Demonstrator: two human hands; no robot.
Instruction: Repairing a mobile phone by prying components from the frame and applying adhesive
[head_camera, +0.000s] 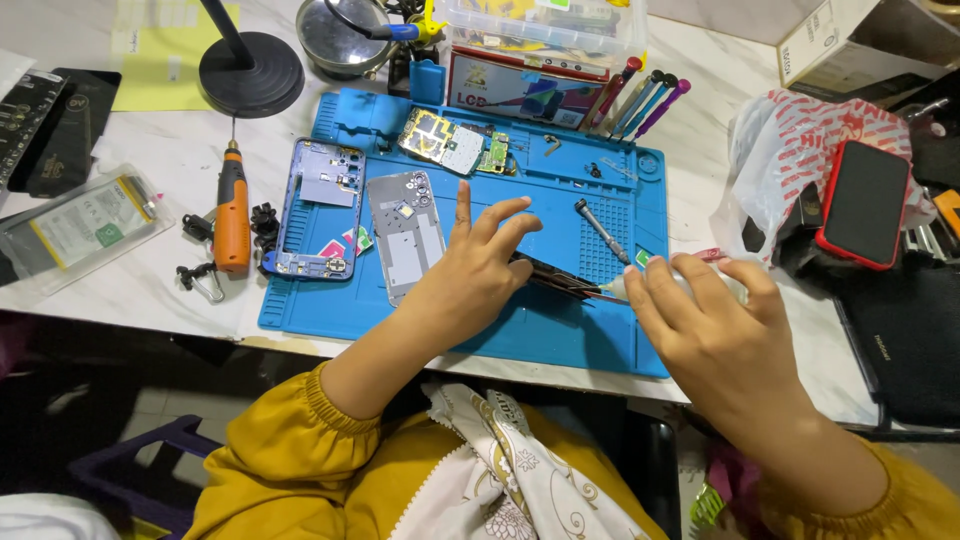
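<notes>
My left hand (478, 268) rests on a dark flat phone part (556, 277) lying on the blue work mat (560, 335), fingers spread and pressing it down. My right hand (700, 322) grips a small white glue tube (622, 287) whose tip meets the part's right edge. A grey phone mid-frame (405, 240) and a blue phone housing (322, 208) lie on the mat to the left. A circuit board (443, 141) sits at the mat's far side. A metal screwdriver (600, 228) lies just beyond the hands.
An orange electric screwdriver (232, 210) lies left of the mat. A red-cased phone (864, 203) rests on a plastic bag (780, 150) at right. Coloured tools (640, 100) and a black lamp base (250, 72) stand at the back. A bagged battery (80, 225) lies far left.
</notes>
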